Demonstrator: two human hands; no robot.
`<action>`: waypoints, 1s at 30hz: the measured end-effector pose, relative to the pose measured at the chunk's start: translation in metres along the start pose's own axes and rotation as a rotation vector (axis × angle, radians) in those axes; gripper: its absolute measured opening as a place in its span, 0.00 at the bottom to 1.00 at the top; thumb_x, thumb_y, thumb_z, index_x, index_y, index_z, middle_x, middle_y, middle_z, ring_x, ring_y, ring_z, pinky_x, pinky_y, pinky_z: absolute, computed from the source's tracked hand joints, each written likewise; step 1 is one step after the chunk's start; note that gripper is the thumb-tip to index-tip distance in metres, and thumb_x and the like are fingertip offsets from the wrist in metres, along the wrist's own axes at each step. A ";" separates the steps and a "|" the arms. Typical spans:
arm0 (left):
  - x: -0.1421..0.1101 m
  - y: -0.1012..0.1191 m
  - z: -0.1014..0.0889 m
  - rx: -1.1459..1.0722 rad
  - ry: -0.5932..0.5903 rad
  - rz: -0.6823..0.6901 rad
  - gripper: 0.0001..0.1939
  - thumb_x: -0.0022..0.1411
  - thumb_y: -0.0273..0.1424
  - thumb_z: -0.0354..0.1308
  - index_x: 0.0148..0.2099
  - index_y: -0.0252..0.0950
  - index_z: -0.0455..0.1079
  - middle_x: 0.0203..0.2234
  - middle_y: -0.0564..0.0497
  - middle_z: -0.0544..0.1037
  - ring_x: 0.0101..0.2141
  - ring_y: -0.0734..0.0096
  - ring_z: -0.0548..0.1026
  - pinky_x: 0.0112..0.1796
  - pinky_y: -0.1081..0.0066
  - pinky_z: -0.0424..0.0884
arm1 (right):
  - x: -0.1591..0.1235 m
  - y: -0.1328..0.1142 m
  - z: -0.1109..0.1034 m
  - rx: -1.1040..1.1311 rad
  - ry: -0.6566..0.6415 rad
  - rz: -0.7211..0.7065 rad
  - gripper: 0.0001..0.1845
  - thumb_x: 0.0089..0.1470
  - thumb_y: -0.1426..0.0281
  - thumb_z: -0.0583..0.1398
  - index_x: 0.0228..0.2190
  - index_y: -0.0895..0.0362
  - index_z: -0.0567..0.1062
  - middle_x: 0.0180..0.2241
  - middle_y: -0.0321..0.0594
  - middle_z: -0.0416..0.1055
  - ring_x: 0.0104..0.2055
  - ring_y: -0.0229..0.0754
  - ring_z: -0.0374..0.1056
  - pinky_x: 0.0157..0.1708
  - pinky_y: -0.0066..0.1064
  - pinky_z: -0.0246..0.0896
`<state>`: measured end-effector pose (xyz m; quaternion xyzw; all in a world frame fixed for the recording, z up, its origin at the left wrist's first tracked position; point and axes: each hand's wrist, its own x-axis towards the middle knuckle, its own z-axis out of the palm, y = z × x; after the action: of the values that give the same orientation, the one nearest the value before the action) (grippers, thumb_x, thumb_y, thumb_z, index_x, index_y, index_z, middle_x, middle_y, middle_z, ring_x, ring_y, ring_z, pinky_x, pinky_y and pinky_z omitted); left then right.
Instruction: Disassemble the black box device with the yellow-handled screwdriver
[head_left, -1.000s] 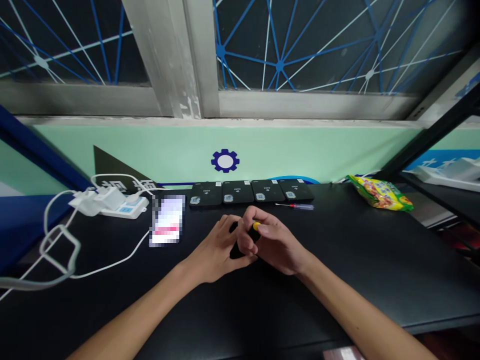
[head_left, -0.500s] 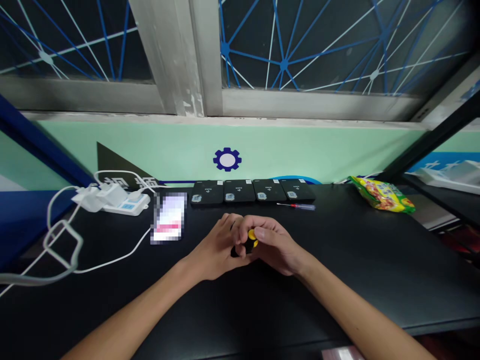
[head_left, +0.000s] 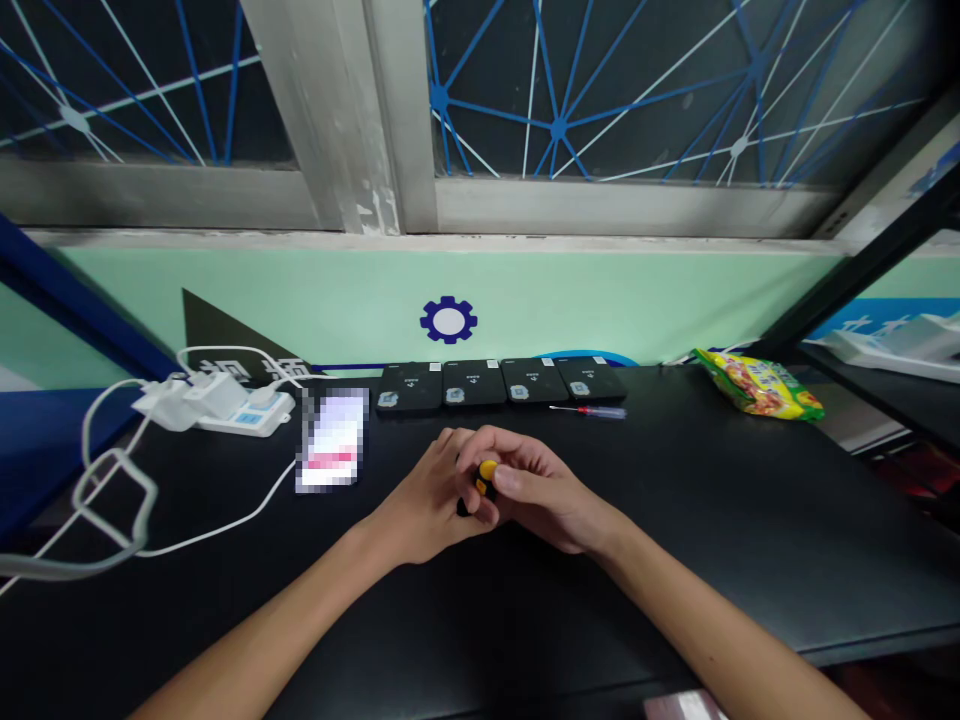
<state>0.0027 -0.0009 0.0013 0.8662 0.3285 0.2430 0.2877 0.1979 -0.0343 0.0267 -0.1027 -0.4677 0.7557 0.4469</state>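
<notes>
In the middle of the desk my two hands meet in front of the dark boxes. My right hand (head_left: 551, 490) pinches a small black object with a yellow end (head_left: 485, 478) between thumb and fingers; its exact kind does not show. My left hand (head_left: 427, 495) is curled just beside it, fingers bent around something dark that mostly hides behind the hands. Beyond them stand several flat black boxes (head_left: 474, 383) in a row, with pale stickers. A thin screwdriver with a clear purple handle (head_left: 600, 412) lies in front of the right-hand boxes.
To the left lie a phone with a blurred screen (head_left: 334, 440) and a white power strip (head_left: 251, 413) with plugs and loose cables. A yellow-green snack bag (head_left: 761, 385) rests at the back right of the black desk (head_left: 720, 500). Behind runs a green wall (head_left: 600, 300).
My right hand has shifted slightly left and lower, turning the black and yellow object so more of it shows. My left hand stays nearly in place. The view sways a little.
</notes>
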 end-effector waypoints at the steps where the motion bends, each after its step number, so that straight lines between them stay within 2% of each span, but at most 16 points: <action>1: 0.000 0.000 0.000 0.007 -0.004 0.007 0.14 0.66 0.41 0.71 0.47 0.42 0.71 0.47 0.48 0.73 0.50 0.52 0.74 0.49 0.52 0.77 | 0.000 -0.001 0.000 -0.031 0.001 0.002 0.11 0.69 0.64 0.68 0.47 0.57 0.83 0.37 0.40 0.77 0.33 0.36 0.68 0.38 0.28 0.65; 7: 0.001 0.002 -0.002 0.015 0.002 0.027 0.17 0.67 0.43 0.71 0.52 0.44 0.72 0.48 0.48 0.73 0.51 0.52 0.74 0.52 0.49 0.77 | 0.001 -0.002 -0.001 -0.170 0.038 -0.016 0.10 0.66 0.61 0.70 0.42 0.56 0.84 0.39 0.41 0.77 0.36 0.39 0.72 0.41 0.32 0.69; 11: 0.001 0.003 -0.002 0.017 -0.022 0.019 0.18 0.67 0.42 0.71 0.55 0.46 0.72 0.49 0.49 0.74 0.53 0.50 0.74 0.55 0.46 0.76 | 0.002 0.000 -0.002 -0.131 0.099 -0.081 0.11 0.59 0.69 0.75 0.39 0.55 0.79 0.36 0.38 0.78 0.38 0.40 0.74 0.44 0.32 0.70; 14: 0.001 0.001 -0.001 0.045 -0.039 0.037 0.20 0.67 0.42 0.71 0.58 0.47 0.72 0.53 0.48 0.73 0.55 0.49 0.72 0.56 0.45 0.75 | 0.001 0.000 -0.003 -0.100 0.110 -0.073 0.12 0.59 0.72 0.74 0.38 0.55 0.76 0.34 0.37 0.79 0.34 0.38 0.74 0.38 0.30 0.70; 17: 0.000 0.000 0.000 0.041 -0.050 0.032 0.18 0.69 0.41 0.70 0.56 0.46 0.72 0.52 0.48 0.72 0.55 0.50 0.71 0.55 0.46 0.75 | 0.001 -0.001 -0.004 -0.083 0.106 -0.045 0.13 0.59 0.71 0.74 0.39 0.55 0.76 0.32 0.36 0.78 0.32 0.37 0.74 0.34 0.27 0.70; 24: 0.000 0.001 -0.004 -0.002 -0.038 0.000 0.15 0.67 0.37 0.70 0.51 0.43 0.70 0.48 0.48 0.71 0.50 0.53 0.73 0.50 0.50 0.77 | -0.002 0.005 -0.004 -0.061 0.096 0.027 0.14 0.58 0.72 0.75 0.42 0.54 0.78 0.36 0.34 0.75 0.34 0.35 0.75 0.37 0.27 0.72; 28: 0.000 0.001 -0.003 -0.005 -0.020 -0.003 0.16 0.67 0.39 0.70 0.51 0.43 0.70 0.48 0.48 0.72 0.48 0.54 0.74 0.49 0.51 0.78 | -0.002 0.005 -0.004 -0.100 0.091 0.009 0.12 0.60 0.69 0.74 0.42 0.54 0.79 0.36 0.35 0.77 0.35 0.38 0.75 0.39 0.30 0.72; 30: 0.000 0.001 -0.003 0.012 -0.012 0.012 0.18 0.67 0.39 0.70 0.54 0.45 0.70 0.48 0.48 0.72 0.49 0.53 0.74 0.50 0.50 0.78 | -0.002 0.002 -0.002 -0.214 0.121 -0.040 0.10 0.61 0.67 0.73 0.42 0.53 0.79 0.37 0.37 0.77 0.38 0.41 0.74 0.43 0.35 0.71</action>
<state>0.0017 -0.0003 0.0038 0.8712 0.3232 0.2377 0.2831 0.1986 -0.0349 0.0235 -0.1860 -0.5197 0.6847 0.4759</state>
